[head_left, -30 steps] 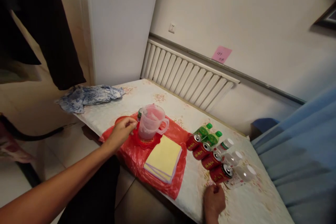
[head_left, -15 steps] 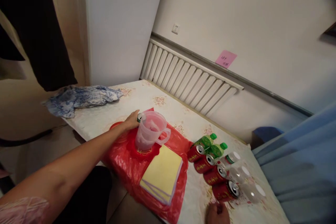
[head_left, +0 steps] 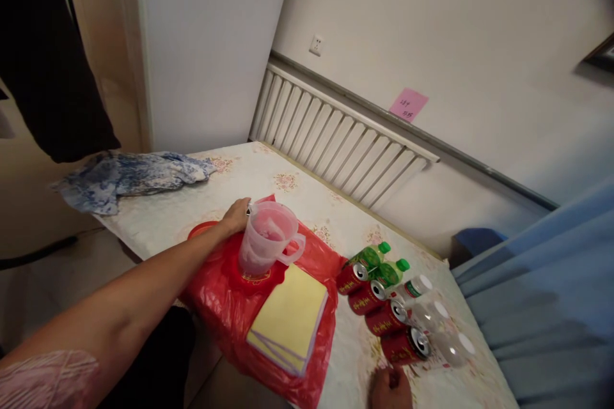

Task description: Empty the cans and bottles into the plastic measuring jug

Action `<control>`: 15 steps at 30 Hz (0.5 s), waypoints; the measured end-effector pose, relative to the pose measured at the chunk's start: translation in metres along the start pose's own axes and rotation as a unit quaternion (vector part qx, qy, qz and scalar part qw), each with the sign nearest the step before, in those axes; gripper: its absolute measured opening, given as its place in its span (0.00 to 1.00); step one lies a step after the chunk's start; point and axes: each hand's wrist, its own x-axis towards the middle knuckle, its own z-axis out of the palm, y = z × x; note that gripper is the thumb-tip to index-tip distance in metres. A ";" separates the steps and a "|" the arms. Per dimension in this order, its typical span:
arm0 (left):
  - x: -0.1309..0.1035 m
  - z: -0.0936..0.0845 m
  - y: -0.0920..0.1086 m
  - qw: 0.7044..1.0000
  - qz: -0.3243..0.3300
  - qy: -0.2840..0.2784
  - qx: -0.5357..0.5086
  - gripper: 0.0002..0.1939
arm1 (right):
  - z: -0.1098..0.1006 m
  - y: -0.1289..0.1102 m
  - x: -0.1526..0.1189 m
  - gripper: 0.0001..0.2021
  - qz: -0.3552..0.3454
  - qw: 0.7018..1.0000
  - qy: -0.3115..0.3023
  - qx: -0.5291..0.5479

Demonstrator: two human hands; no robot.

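My left hand (head_left: pixel 236 216) is closed around a can (head_left: pixel 249 208), of which only a silvery bit shows beside the clear pink-tinted pitcher (head_left: pixel 271 236). The pitcher stands upright on a red scalloped dish (head_left: pixel 278 276), its handle to the right. Beside it, a stack of yellow cloths or papers (head_left: pixel 290 313) lies on red plastic sheeting (head_left: pixel 215 307). At the bottom edge, my right hand (head_left: pixel 391 390) is curled closed with nothing visible in it. Just above it is the nearest of several red cans (head_left: pixel 400 346), which form a row.
Green-capped bottles (head_left: pixel 369 255) and white-capped clear bottles (head_left: pixel 429 313) lie behind the cans. A blue-white cloth (head_left: pixel 148 176) rests on the far left of the flowered table (head_left: pixel 240 169). Beyond are a radiator (head_left: pixel 330 134) and, at right, a blue curtain (head_left: pixel 551 307).
The view has shifted slightly, so the table and its things appear a little further left. My left hand is slightly further from the pitcher's middle, with less of the can showing.
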 end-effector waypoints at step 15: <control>-0.154 -0.090 0.027 0.986 0.015 0.154 0.068 0.45 | -0.013 -0.013 -0.021 0.24 0.022 0.995 0.059 0.074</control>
